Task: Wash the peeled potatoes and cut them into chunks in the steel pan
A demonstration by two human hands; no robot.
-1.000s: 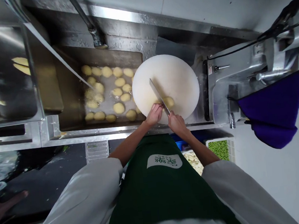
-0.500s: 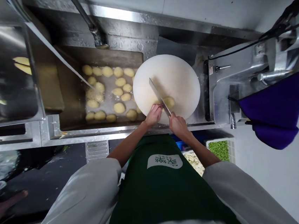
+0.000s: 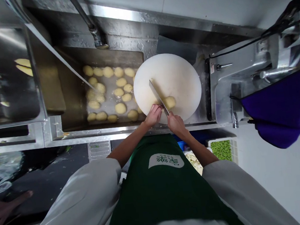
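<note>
My right hand (image 3: 176,123) is wrapped round the handle of a kitchen knife (image 3: 156,94), whose long blade points away and to the left over a round white cutting board (image 3: 180,74). My left hand (image 3: 153,115) presses with curled fingers on a pale potato at the left side of the blade; the fingers hide most of it. On the blade's right side lies a peeled yellow potato or potato piece (image 3: 169,102). Whether the two parts are joined under the blade I cannot tell.
Left of the board, a steel sink (image 3: 70,95) holds several peeled potatoes (image 3: 120,108) in water, with a white hose (image 3: 59,55) running in. A tap (image 3: 101,43) stands behind. Purple cloth (image 3: 277,111) hangs at right. Below the counter is a crate of chopped greens (image 3: 221,151).
My right hand and the knife have shifted slightly left, closer to my left hand. My left hand keeps its place on the potato.
</note>
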